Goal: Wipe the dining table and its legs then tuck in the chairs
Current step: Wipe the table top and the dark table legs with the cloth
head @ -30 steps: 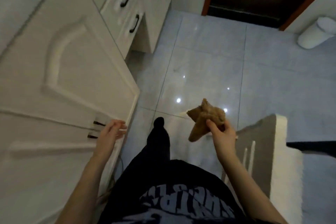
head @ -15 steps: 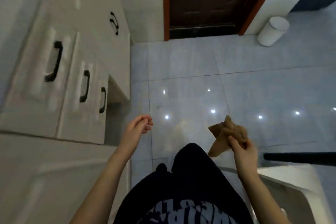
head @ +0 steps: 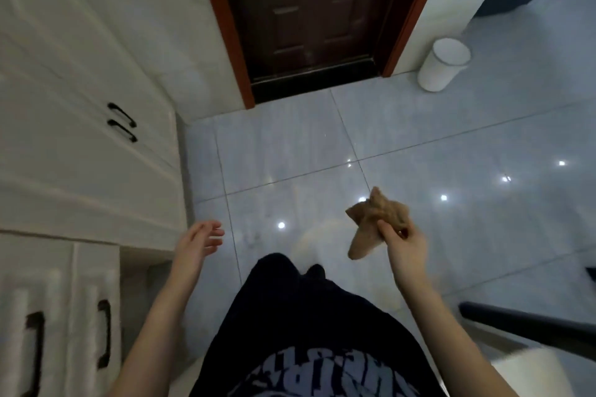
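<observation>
**First speaker:** Where is the cloth?

**Second speaker:** A crumpled brown cloth (head: pixel 377 219) is held in the air in front of the person's waist, above the pale tiled floor (head: pixel 290 155). The right hand (head: pixel 404 243) grips it, with thumb and fingers (head: pixel 385 229) pinched round its bunched middle.

**First speaker:** Which way does it point?

**Second speaker:** Its long line runs from near the person to far. One pointed corner sticks up and away, toward the dark door (head: pixel 309 10). A limp tail droops down and back toward the person's legs.

**First speaker:** And the other hand?

**Second speaker:** The left hand (head: pixel 196 240) is at about the same height, with loose, slightly bent fingers that hold nothing. It is near the corner of the white cupboards (head: pixel 80 155).

**First speaker:** How far along is the job?

**Second speaker:** Hard to say. No desk is in view, so I cannot tell whether its top or legs have been wiped. A white edge (head: pixel 548 371) and a dark bar (head: pixel 532 325) at the lower right might belong to a chair, but too little shows. My guess is that the person is carrying the cloth between spots and the chairs are not yet tucked in.

**First speaker:** Anything else?

**Second speaker:** A white bin (head: pixel 443 66) stands beside the door frame.
</observation>
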